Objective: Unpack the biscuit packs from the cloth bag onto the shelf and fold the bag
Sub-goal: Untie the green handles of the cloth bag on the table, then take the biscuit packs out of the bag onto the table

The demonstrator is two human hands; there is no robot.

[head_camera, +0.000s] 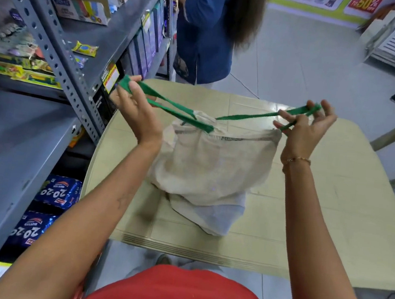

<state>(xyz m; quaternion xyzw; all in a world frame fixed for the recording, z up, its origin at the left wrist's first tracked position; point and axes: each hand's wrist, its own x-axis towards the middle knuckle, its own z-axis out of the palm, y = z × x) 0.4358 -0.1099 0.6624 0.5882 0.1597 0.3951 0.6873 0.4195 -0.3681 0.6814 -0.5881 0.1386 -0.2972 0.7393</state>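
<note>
Biscuit packs (46, 209), blue, lie on the lower shelf (8, 154) at nine o'clock. Toward three o'clock, the left hand (135, 108) grips one green handle (171, 110) of the cloth bag (212, 165), which hangs slack with its bottom on the bench (331, 212). At three o'clock, the right hand (306, 126) pinches the other green handle (256, 116).

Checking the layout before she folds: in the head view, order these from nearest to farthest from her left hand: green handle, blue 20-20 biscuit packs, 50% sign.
1. Green handle, gripped by the left hand.
2. Blue 20-20 biscuit packs, on the lower shelf, down-left.
3. 50% sign, on the far wall, upper right.
</note>
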